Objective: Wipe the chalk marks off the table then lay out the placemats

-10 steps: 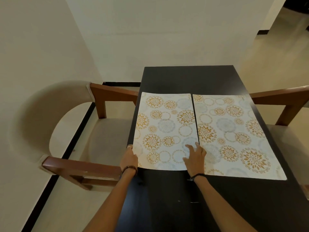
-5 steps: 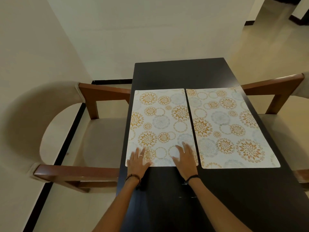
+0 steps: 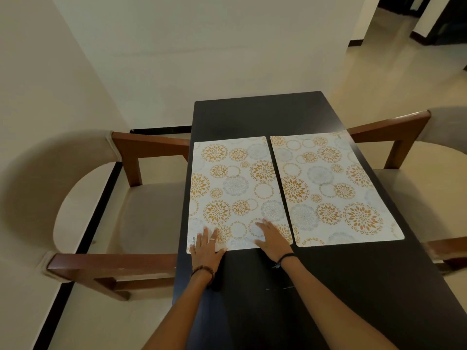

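Observation:
Two white placemats with gold and grey flower circles lie side by side on the dark table (image 3: 265,109). The left placemat (image 3: 235,188) reaches the table's left edge, and the right placemat (image 3: 331,188) reaches its right edge. A narrow dark gap separates them. My left hand (image 3: 206,248) lies flat with straight fingers on the left placemat's near left corner. My right hand (image 3: 271,239) presses flat on the same mat's near right corner. Two tiny white specks (image 3: 278,288) show on the dark tabletop near my right forearm.
A wooden armchair with a beige seat (image 3: 113,210) stands tight against the table's left side. A second armchair (image 3: 414,188) stands at the right. A white wall is behind the table's far end, and an open floor runs off at the upper right.
My left hand has moved from the mat's left edge to lie flat on its near left corner. The left placemat now lies squarer to the table, with a clear gap beside the right one.

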